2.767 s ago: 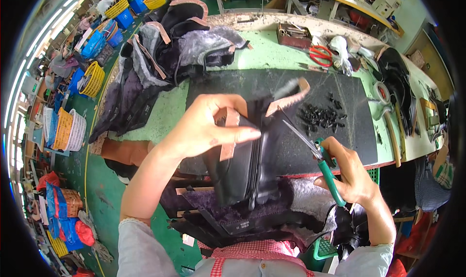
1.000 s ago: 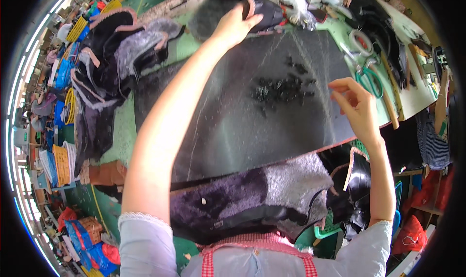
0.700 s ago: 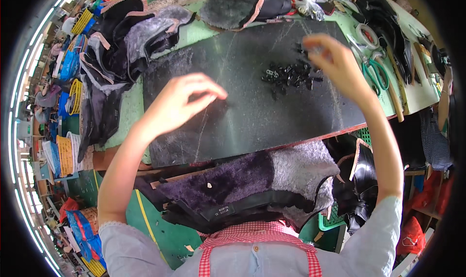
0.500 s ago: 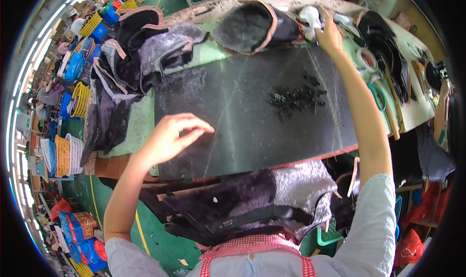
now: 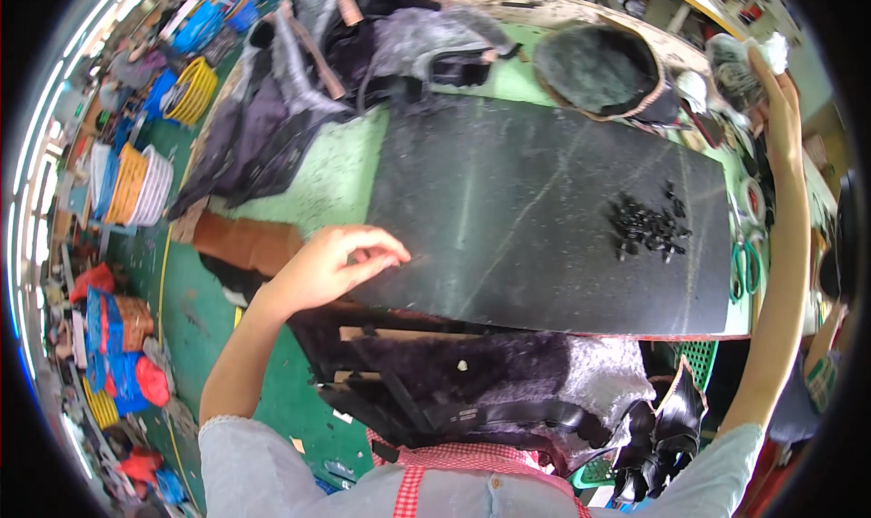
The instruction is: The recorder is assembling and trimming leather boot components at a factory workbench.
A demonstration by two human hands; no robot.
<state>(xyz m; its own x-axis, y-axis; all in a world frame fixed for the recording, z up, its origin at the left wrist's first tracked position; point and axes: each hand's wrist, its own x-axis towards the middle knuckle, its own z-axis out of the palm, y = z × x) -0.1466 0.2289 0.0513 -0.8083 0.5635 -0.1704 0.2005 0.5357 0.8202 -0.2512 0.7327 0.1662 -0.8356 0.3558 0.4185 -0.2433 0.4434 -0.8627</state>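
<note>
Right hand point(image 5: 778, 87) clamped on bag point(image 5: 733, 72), past far right corner of mat point(image 5: 454, 210). Left hand point(image 5: 328, 266) empty, loosely curled, near mat's left edge, well apart from bag.

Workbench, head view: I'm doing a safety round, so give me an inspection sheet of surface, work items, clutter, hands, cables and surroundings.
Surface: black mat on a green benchtop.
Work items: fleece-lined boot shaft beyond the mat; plastic bag, contents unclear.
Clutter: small black pieces scattered on the mat's right; green-handled scissors beside it.
Hands: left hand half-curled at the mat's near-left corner; right hand gripping the bag.
Cables: nothing seen.
Surroundings: green floor; plastic baskets at left.
</note>
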